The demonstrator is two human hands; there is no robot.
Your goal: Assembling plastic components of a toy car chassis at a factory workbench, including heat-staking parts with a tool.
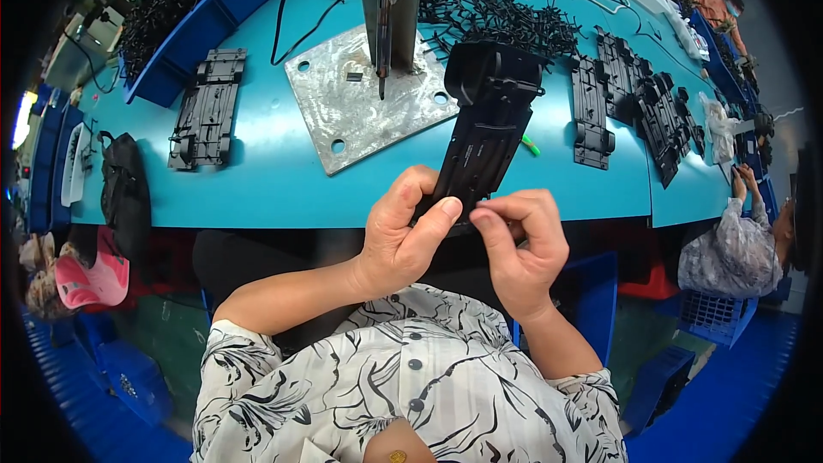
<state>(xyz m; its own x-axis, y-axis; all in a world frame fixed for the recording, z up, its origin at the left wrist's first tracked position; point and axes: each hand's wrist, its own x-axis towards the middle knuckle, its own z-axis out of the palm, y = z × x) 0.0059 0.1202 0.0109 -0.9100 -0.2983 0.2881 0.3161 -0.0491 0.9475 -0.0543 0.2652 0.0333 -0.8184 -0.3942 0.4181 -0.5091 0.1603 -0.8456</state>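
Note:
I hold a long black plastic chassis part (485,129) over the near edge of the teal table (274,180). My left hand (403,236) grips its near end from the left, thumb on top. My right hand (521,240) pinches the same end from the right with thumb and forefinger. The part's far end points away toward a metal base plate (360,107) with an upright post and a hanging tool (382,26).
A similar black part (206,111) lies at the left, several more (634,103) at the right. A heap of small black pieces (506,13) sits at the back, blue bins (197,26) at the left. Another person (746,240) sits at the right.

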